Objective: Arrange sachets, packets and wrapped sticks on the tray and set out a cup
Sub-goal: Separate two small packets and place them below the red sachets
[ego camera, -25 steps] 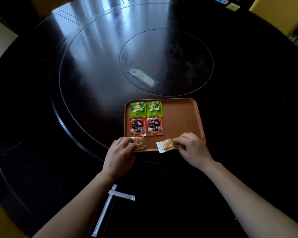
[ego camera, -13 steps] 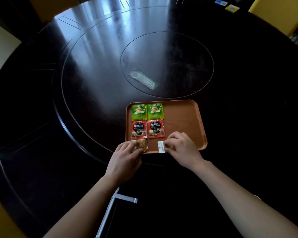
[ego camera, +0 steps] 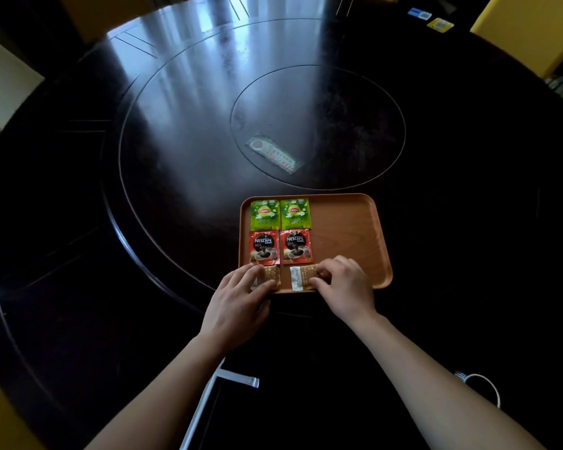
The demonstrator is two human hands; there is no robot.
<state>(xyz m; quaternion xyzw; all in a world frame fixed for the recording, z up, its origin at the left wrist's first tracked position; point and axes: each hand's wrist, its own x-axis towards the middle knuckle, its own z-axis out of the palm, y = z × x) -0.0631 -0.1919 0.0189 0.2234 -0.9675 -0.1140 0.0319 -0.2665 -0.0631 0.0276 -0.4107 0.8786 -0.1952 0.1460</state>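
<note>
An orange tray [ego camera: 348, 235] lies on the dark round table. Two green Lipton sachets [ego camera: 280, 214] sit side by side at its far left, with two red Nescafe sachets [ego camera: 281, 246] in a row right below them. Along the near rim lie two brown packets. My left hand [ego camera: 241, 297] rests its fingers on the left brown packet [ego camera: 271, 275], covering half of it. My right hand [ego camera: 345, 284] pinches the right brown packet [ego camera: 301, 277], which lies flat with its white end pointing left. No cup is in view.
A clear wrapped item [ego camera: 273, 154] lies on the table's inner disc beyond the tray. White wrapped sticks [ego camera: 221, 384] lie near the table edge between my forearms. A white cord [ego camera: 481, 383] shows by my right arm. Yellow chairs stand around the table.
My right hand has carried its brown packet from the tray's near rim onto the tray floor, left toward the other packet, and laid it flat. My left hand stayed on its packet.
</note>
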